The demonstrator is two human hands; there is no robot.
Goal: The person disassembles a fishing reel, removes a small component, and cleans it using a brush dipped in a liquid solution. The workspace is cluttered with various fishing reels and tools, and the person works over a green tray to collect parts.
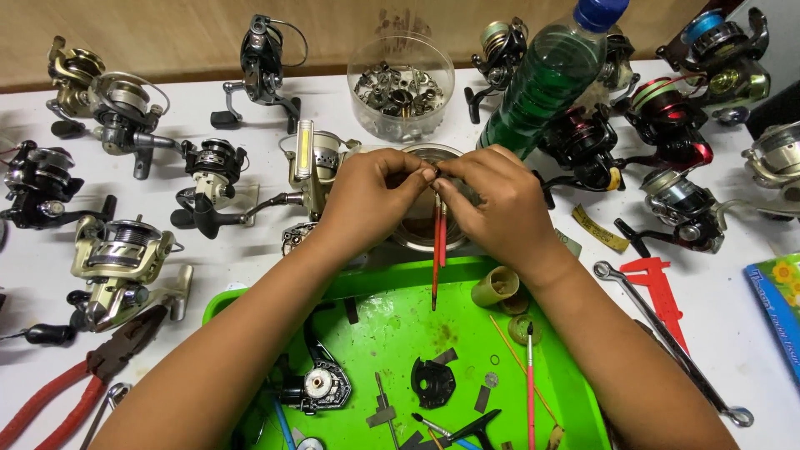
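My left hand (pixel 367 196) and my right hand (pixel 492 204) meet fingertip to fingertip over a round metal bowl (pixel 417 237) behind a green tray (pixel 392 321). Between the fingertips they pinch a small dark part that is mostly hidden. Two thin red brushes (pixel 437 250) hang down from my right hand's fingers over the tray. On the tray lie a dark reel body (pixel 321 385), a black reel piece (pixel 432 382), small metal bits and another red brush (pixel 530 383).
Several fishing reels ring the white table, such as one at the left (pixel 121 262) and a red one at the right (pixel 671 125). A clear tub of parts (pixel 400 87), a green bottle (pixel 550 75), red pliers (pixel 75 379), a spanner (pixel 667 337) and a red caliper (pixel 658 287) lie around.
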